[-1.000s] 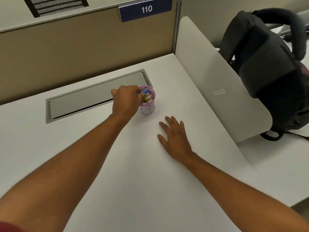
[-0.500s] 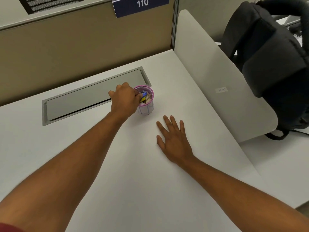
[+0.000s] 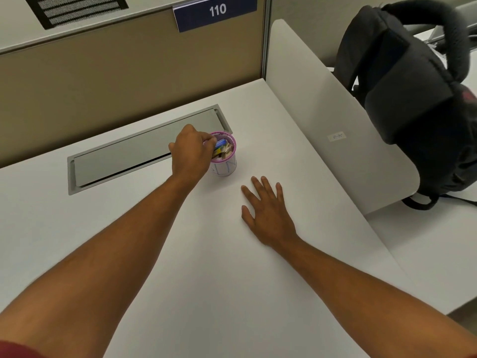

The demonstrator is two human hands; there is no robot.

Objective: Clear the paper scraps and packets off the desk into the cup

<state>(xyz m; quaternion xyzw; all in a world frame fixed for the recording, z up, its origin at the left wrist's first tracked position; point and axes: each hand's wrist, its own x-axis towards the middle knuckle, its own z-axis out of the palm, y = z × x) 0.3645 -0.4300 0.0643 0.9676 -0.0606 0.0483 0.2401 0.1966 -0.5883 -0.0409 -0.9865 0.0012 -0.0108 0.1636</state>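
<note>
Nearest the camera, two bare forearms are reaching out across the white desk [image 3: 232, 293]. The right hand [image 3: 268, 213] is lying palm down on the desk top, fingers spread and straight, gripping nothing; it is sitting near the cup [image 3: 224, 161], a little to its near right, and not touching it.

Farther out, the left hand [image 3: 191, 153] is curling over the left rim of the cup, its fingertips bunched together and dipping into the mouth among the packets [image 3: 221, 149]. Whether the fingers are actually pinching one of the packets or only pressing on them cannot be told, since the knuckles are hiding the tips.

The cup is standing upright, its long axis vertical, pink rim facing up, with blue and yellow packets and pale paper scraps poking out of the top at a slant.

Just behind the cup and hand, a grey cable hatch [image 3: 144, 151] is lying flush in the desk. Beyond the white side divider [image 3: 335, 117], a black backpack [image 3: 418, 99] is resting on the neighbouring desk.
</note>
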